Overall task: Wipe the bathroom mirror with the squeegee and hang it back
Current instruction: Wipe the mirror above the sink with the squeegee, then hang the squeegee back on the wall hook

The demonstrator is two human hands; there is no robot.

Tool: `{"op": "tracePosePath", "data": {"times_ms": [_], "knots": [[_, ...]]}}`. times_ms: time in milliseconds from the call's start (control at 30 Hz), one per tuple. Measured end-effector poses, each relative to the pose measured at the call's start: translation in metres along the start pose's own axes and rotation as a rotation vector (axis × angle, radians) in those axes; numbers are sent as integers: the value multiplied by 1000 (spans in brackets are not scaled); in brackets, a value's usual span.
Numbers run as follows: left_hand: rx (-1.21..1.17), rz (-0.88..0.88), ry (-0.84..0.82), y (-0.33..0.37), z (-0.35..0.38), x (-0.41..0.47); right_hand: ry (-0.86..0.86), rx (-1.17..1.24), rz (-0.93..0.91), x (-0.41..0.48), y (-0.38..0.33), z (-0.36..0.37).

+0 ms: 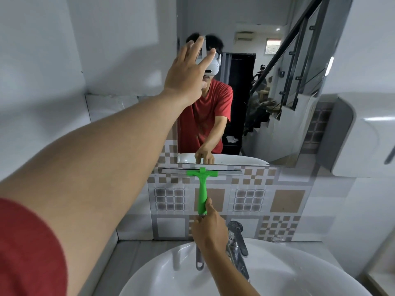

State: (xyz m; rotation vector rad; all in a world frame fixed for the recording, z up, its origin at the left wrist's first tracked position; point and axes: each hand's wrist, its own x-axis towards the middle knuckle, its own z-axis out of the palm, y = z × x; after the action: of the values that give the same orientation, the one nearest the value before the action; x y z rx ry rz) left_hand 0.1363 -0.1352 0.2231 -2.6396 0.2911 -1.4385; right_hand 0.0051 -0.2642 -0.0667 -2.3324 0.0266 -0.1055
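Observation:
The green squeegee point(202, 189) stands upright against the patterned tile wall, its grey blade lying level just below the mirror's bottom edge. My right hand point(210, 229) is closed around the lower end of its handle, above the sink; a grey end with a hanging loop sticks out below my hand. The mirror point(277, 92) fills the upper middle of the view and reflects a person in a red shirt. My left hand point(188, 73) is raised with fingers spread, flat at the mirror's left edge, holding nothing.
A white sink point(166, 272) sits directly below, with a chrome tap point(236, 242) right beside my right hand. A white and grey dispenser point(363, 135) hangs on the right wall next to the mirror. Plain white wall lies to the left.

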Motion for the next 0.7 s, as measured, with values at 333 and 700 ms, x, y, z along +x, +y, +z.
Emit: {"op": "tracePosePath", "data": {"times_ms": [333,700], "knots": [[35,-9,-72,6,-13,2,-41,-182,-116,-26,3,-51],[-292,-26,146,66,-81,-74,-19,-88,-168,-35,13,-134]]}}
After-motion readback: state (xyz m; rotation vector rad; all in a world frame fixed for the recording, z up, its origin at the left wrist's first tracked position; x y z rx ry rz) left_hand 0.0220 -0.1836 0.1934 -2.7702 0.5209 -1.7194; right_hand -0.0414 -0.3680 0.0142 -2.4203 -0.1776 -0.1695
